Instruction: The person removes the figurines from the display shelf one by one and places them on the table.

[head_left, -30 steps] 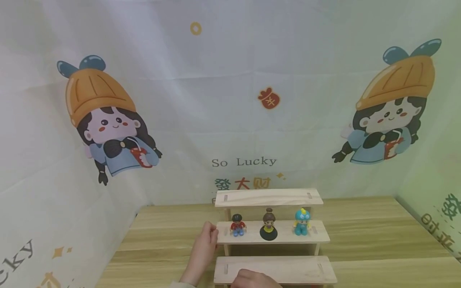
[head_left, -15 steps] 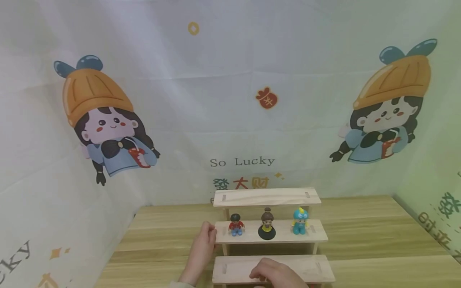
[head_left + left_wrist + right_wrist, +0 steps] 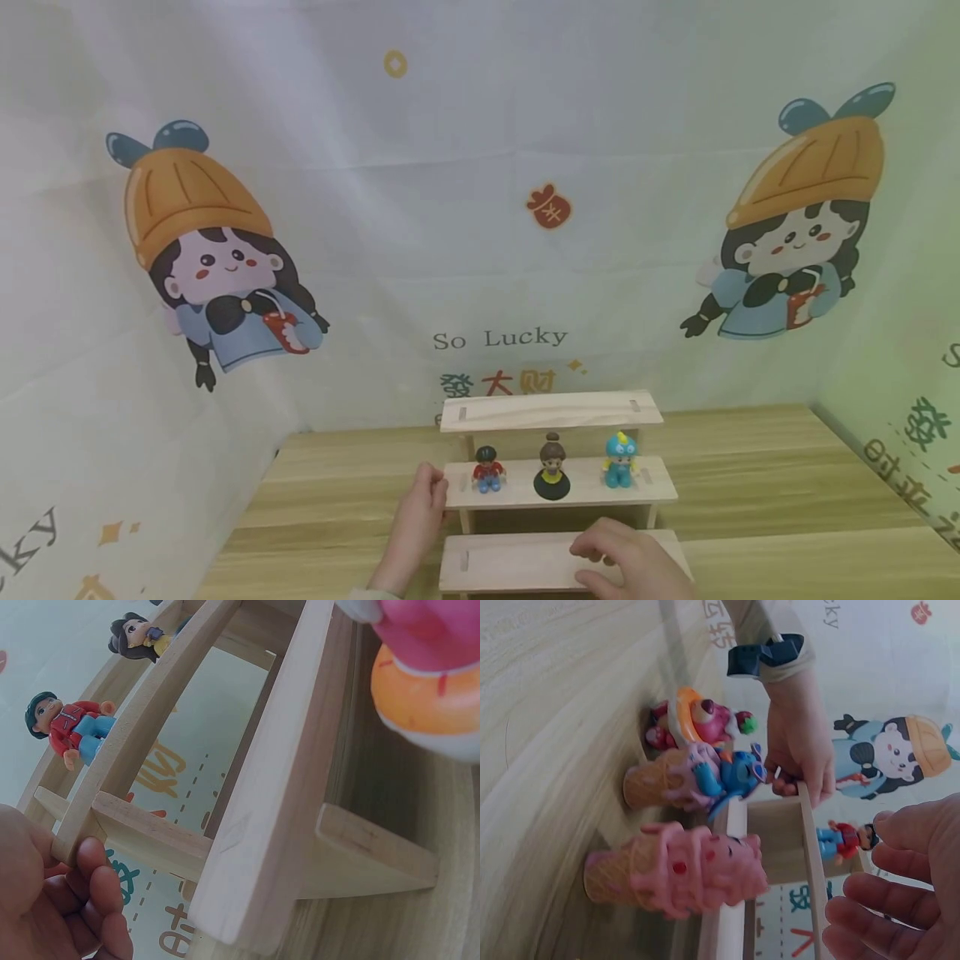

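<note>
Wooden shelf (image 3: 517, 562) partly behind right hand (image 3: 632, 560)

A wood-grained desk (image 3: 765, 483) is bordered at the back and sides by a pale cloth backdrop (image 3: 637, 167), which is marked by creases; a cartoon girl in an orange hat is printed at the left (image 3: 217, 250), and one is printed at the right (image 3: 795, 221); between them a yellow coin (image 3: 388, 65) and a red pouch (image 3: 550, 207) are shown; below these, "So Lucky" lettering (image 3: 500, 337) is set above coloured Chinese characters (image 3: 497, 384); on the left side, orange sparkles (image 3: 111, 533) are seen beside cut-off grey lettering (image 3: 26, 542); on the right side, green characters (image 3: 927, 425) are printed.
</note>
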Available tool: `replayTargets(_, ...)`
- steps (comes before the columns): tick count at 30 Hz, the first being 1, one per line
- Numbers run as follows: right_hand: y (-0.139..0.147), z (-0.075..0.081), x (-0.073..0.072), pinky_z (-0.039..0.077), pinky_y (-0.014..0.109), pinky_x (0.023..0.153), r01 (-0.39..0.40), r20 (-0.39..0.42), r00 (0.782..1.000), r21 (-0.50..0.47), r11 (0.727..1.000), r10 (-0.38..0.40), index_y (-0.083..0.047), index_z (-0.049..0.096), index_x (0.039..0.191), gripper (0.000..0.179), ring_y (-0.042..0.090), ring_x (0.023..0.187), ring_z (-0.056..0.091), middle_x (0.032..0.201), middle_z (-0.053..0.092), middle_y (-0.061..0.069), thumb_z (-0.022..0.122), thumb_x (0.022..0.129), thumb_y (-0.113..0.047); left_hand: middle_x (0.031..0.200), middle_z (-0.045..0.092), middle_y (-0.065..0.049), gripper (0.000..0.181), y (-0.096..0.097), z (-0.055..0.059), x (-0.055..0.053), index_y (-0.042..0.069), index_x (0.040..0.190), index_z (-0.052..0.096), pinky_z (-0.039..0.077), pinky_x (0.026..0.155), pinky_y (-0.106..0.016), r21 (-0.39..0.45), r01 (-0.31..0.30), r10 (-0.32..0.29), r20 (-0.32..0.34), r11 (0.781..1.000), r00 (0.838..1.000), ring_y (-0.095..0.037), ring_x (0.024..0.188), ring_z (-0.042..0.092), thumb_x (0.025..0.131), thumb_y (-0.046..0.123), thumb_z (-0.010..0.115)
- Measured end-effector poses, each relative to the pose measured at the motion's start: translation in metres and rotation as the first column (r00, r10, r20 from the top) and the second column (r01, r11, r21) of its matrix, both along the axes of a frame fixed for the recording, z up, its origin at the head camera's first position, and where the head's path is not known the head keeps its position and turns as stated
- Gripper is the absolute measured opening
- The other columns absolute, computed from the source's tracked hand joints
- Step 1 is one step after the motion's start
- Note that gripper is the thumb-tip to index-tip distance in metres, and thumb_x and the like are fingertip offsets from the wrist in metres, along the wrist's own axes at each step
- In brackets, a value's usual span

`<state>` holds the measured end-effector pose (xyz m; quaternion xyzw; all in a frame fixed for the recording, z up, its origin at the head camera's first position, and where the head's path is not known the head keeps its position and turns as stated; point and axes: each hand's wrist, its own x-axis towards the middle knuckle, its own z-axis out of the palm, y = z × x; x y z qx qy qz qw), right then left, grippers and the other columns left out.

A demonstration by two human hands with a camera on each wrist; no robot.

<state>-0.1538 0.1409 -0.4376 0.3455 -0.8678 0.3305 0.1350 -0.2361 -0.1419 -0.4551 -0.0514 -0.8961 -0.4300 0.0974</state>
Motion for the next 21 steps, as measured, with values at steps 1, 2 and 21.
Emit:
replayTargets(1, 0.003, 0.001, 0.001, 0.049, 0.021, 0.062, 0.017, -0.014, 1.0, -0.008, 1.0, -0.018, -0.012, 0.064, 0.096, 0.015, 0.002, 0.077, 0.057, 0.089, 0.063, -0.003, 0.072, 0.084, -0.016, 0.068, 0.051, -0.004, 0.008, 0.0, 0.0, 0.0, 0.003, 0.102, 0.047, 0.043, 0.049, -0.025, 0.0, 0.0, 0.0, -0.003, 1.0, 1.0, -0.013, 0.056, 0.051, 0.099, 0.009, 0.045)
replayTargets(2, 0.006, 0.002, 0.001, 0.05, 0.022, 0.063, 0.038, -0.018, 0.999, -0.009, 0.999, -0.038, -0.012, 0.064, 0.096, 0.015, 0.002, 0.077, 0.057, 0.09, 0.063, -0.003, 0.072, 0.083, -0.015, 0.068, 0.051, -0.003, 0.008, 0.0, 0.0, 0.0, 0.003, 0.102, 0.047, 0.043, 0.049, -0.024, -0.001, -0.002, 0.002, -0.003, 1.0, 1.0, -0.013, 0.056, 0.051, 0.099, 0.009, 0.045)
replayTargets(21, 0.05, 0.031, -0.019, 0.053, 0.026, 0.07, 0.406, -0.161, 0.891, -0.131, 0.904, -0.424, -0.005, 0.063, 0.107, 0.033, 0.019, 0.091, 0.061, 0.103, 0.066, 0.005, 0.077, 0.078, -0.008, 0.07, 0.053, -0.005, 0.008, 0.001, 0.0, 0.001, 0.002, 0.103, 0.046, 0.043, 0.05, -0.024, -0.017, 0.007, -0.007, -0.002, 1.0, 1.0, -0.013, 0.057, 0.049, 0.099, 0.009, 0.044)
